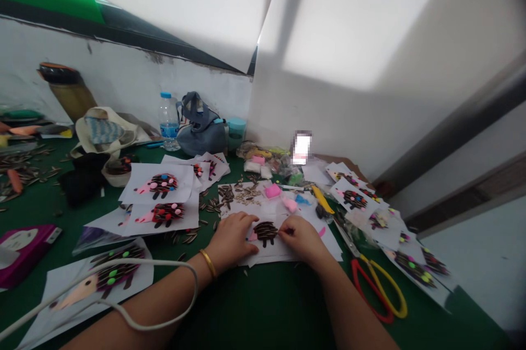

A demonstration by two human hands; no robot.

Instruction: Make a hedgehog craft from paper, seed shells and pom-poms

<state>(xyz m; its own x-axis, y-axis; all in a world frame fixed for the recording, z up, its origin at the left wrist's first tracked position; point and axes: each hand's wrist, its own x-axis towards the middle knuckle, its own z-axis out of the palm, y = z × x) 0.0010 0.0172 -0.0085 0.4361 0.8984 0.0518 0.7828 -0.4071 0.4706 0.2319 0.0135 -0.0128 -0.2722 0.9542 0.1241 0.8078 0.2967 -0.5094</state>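
Note:
A small hedgehog figure (266,232), with a pink face and a back of striped sunflower seeds, lies on white paper (279,254) near the table's front. My left hand (235,237) rests on the paper at the figure's left, thumb and fingers apart, holding nothing visible. At the figure's right edge my right hand (296,234) has its fingers pinched together; whatever is between them is too small to make out. Behind the hands are loose seeds (246,194), a bright pink clay lump (272,191), a paler pink lump (290,205) and a bit of blue clay (303,200).
Red and yellow scissors (372,284) and a yellow cutter (322,200) lie right. Hedgehog pictures (158,185) spread on both sides. A white cable (164,262) crosses my left forearm. A bottle (169,125), blue bag (201,133) and purple box (28,254) stand farther off.

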